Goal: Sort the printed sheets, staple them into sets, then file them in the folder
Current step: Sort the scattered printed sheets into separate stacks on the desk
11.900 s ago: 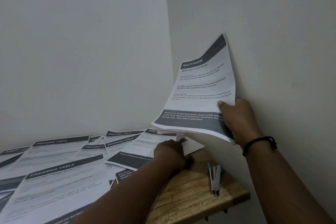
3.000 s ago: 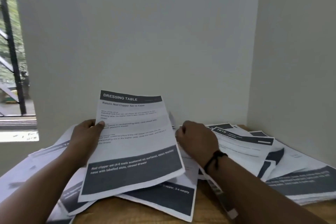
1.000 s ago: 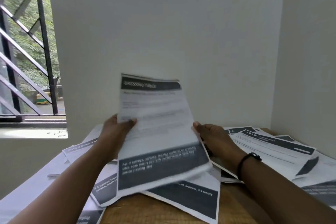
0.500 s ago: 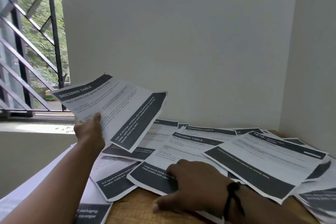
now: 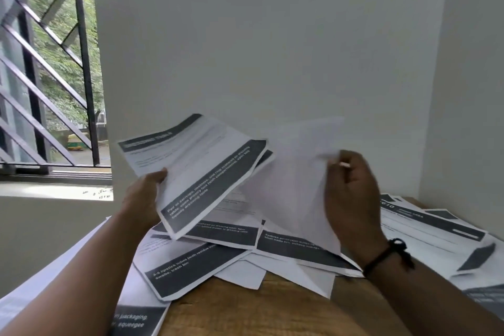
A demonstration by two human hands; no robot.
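Beyond the table's left edge, a black-barred window [image 5: 49,84] is being shown. A white printed sheet with dark header and footer bands [image 5: 196,169] is being pinched at its left edge by the left hand [image 5: 144,199] above the wooden table [image 5: 272,308]. More printed sheets [image 5: 231,248] are being left scattered across the table. A blank-backed white sheet [image 5: 294,185] is being gripped by the right hand [image 5: 351,199], curled round its edge, near the table's right corner.

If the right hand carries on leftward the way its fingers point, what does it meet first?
Most likely the Dressing Table sheets held up in the left hand. The right hand already pinches a lifted blank-side sheet, whose edge looks nearly against them. Depth between them is hard to judge.
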